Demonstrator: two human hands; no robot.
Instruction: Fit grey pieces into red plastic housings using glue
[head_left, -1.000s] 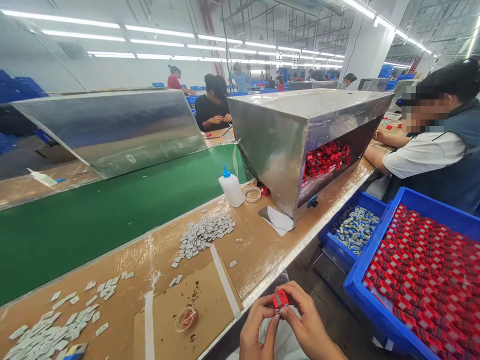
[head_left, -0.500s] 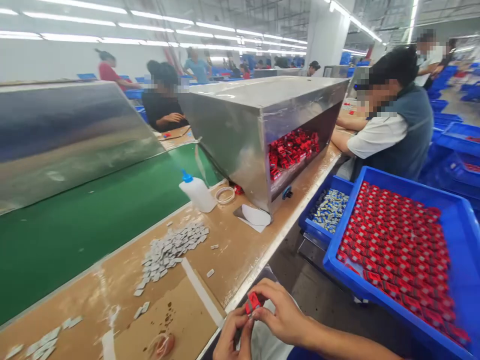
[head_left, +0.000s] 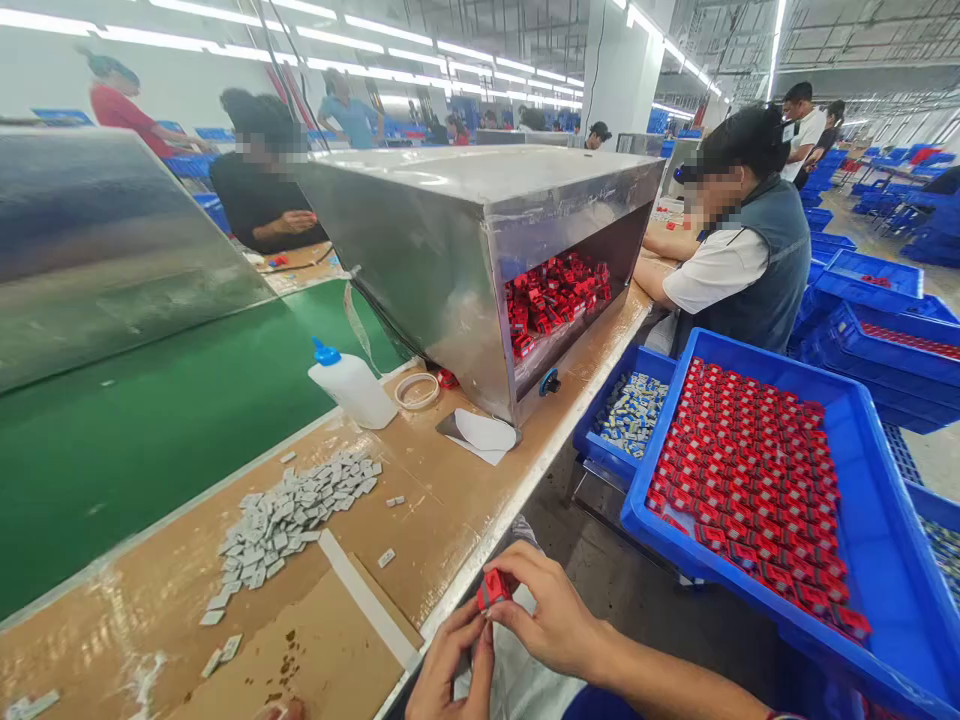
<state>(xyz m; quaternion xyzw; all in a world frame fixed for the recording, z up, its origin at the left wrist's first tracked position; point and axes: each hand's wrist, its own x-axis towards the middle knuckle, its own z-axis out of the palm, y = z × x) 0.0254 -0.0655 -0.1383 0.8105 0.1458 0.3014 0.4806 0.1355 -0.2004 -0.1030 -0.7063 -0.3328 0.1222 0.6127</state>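
Note:
A small red plastic part with a grey band (head_left: 493, 588) is held up just past the table's front edge, above my lap. My right hand (head_left: 551, 612) has it pinched between thumb and fingers from the right. From the lower left, the closed fingertips of my left hand (head_left: 452, 655) grip its near end. On the table to the left lies a loose pile of small grey-white rectangular pieces (head_left: 292, 515). Beside my right forearm, a large blue crate (head_left: 874, 500) holds rows of similar red parts (head_left: 750, 480).
A metal housing (head_left: 405, 270) stands over the table, with red parts heaped inside. Near it are a white squeeze bottle (head_left: 352, 390), a tape ring (head_left: 417, 391) and a green belt (head_left: 165, 370). A smaller blue bin (head_left: 585, 440) stands right; a co-worker (head_left: 750, 250) sits beyond.
The view has swung to the right, so the scene sits further left. The red part has been turned in my fingers, its grey band now facing me. Both hands stay on it.

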